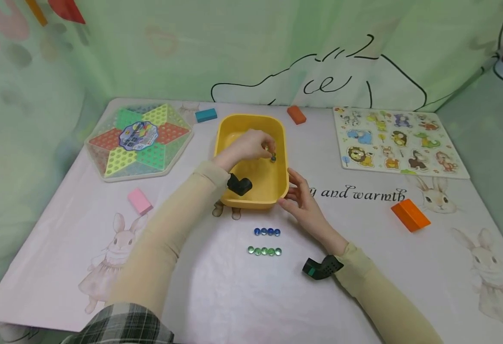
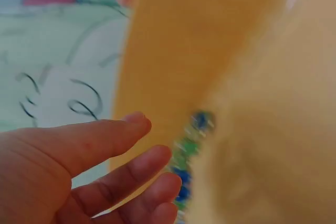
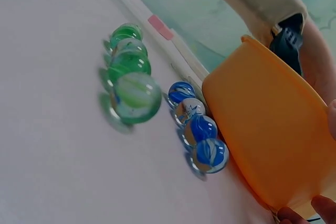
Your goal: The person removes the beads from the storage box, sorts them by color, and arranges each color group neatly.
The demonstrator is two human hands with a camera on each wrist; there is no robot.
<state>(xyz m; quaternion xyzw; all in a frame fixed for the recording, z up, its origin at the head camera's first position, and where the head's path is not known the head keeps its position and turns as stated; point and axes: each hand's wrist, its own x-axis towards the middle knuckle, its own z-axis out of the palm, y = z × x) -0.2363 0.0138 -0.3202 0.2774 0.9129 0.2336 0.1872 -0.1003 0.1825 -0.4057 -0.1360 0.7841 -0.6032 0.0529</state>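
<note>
My left hand (image 1: 251, 144) reaches down into a yellow plastic tub (image 1: 251, 202), fingers near its right inner wall. In the left wrist view thumb and fingers stand apart with nothing between them, close to blue and green glass marbles (image 2: 201, 121), which are blurred. One dark marble (image 1: 273, 158) shows beside the fingertips in the head view. My right hand (image 1: 305, 205) holds the tub's near right corner from outside, thumb and fingers on either side of it. On the table before the tub lie a row of blue marbles (image 1: 270, 231) and a row of green marbles (image 1: 264, 251).
A Chinese checkers board (image 1: 161, 160) lies at the left, an animal puzzle board (image 1: 380, 165) at the right. Around the tub are a pink block (image 1: 140, 201), a blue block (image 1: 206, 115), a red-orange block (image 1: 296, 114) and an orange block (image 1: 410, 215).
</note>
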